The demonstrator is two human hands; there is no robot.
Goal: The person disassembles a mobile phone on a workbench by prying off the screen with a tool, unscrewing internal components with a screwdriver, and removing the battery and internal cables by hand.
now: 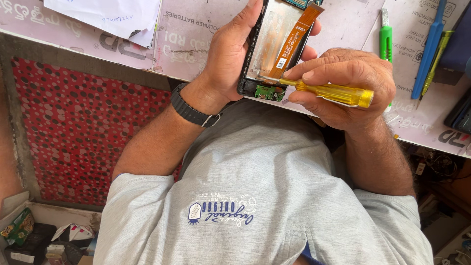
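Opened phone sits upright over the bench edge, clasped round its side by the left hand. Orange ribbon cable runs down its middle. Right hand pinches a yellow screwdriver, tip touching the phone's lower end. Green tool and blue tool lie beyond, well apart.

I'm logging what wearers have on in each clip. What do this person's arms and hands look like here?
Both hands, left hand and right hand, are bare, no gloves or rings visible. A dark wristwatch with a buckle strap circles the left wrist. Short grey T-shirt sleeves leave the forearms bare.
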